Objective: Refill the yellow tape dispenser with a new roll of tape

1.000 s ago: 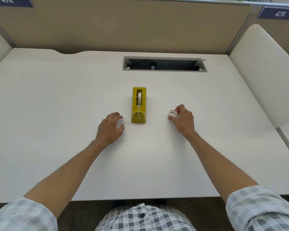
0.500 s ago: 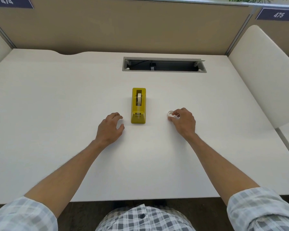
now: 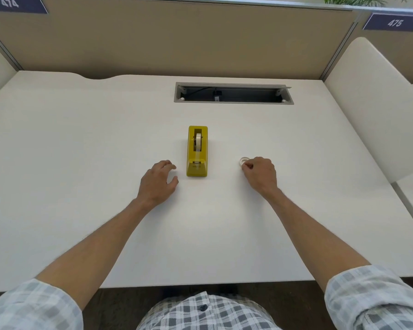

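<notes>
The yellow tape dispenser (image 3: 197,151) stands at the middle of the white desk (image 3: 81,139), its cutter end towards me, with a pale roll of tape (image 3: 198,141) seated in its well. My left hand (image 3: 158,183) rests on the desk just left of the dispenser, fingers apart and holding nothing. A small white tape ring (image 3: 243,160) lies flat on the desk to the dispenser's right. My right hand (image 3: 260,175) is curled behind it, thumb and forefinger pinching its near edge.
A long cable slot (image 3: 233,93) is sunk into the desk behind the dispenser. Beige partition panels (image 3: 177,39) close off the back, and a white divider (image 3: 367,110) stands along the right side. The desk's front edge lies close to my body.
My right hand has lowered the white ring from a raised pinch down flat onto the desk and curled closer over it. My left hand and the dispenser have stayed put.
</notes>
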{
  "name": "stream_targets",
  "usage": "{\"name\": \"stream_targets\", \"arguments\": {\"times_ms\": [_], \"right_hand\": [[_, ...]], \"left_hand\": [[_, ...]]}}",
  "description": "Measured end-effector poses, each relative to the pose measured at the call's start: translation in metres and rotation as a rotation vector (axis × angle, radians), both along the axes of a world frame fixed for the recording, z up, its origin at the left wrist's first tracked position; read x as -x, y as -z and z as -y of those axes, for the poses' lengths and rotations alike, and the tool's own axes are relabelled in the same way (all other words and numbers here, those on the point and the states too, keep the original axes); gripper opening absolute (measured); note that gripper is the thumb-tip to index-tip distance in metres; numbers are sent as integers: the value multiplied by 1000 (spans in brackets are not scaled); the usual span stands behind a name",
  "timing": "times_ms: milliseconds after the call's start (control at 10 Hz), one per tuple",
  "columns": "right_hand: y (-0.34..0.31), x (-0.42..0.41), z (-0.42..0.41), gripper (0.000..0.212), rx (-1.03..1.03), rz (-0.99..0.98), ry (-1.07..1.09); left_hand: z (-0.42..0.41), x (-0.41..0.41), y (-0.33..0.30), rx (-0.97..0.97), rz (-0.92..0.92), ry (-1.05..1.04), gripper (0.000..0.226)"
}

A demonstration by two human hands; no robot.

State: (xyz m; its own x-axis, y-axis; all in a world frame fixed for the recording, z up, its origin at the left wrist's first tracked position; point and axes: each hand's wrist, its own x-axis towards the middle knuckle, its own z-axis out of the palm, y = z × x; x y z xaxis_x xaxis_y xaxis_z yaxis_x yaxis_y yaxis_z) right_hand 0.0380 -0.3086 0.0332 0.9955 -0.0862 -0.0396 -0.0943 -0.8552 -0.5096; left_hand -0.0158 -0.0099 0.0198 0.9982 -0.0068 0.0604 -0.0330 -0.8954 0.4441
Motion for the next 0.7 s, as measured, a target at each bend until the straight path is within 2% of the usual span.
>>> {"name": "stream_targets", "arguments": {"times_ms": [200, 400, 700], "right_hand": [[-2, 2, -4, 33, -8, 60, 37], [-1, 2, -5, 26, -53, 111, 98], [-6, 4, -4, 29, 18, 243, -43]], "left_hand": [[0, -1, -1, 2, 1, 2, 34], [0, -1, -2, -3, 3, -4, 34], [-5, -11, -10, -12, 96, -26, 34]]}}
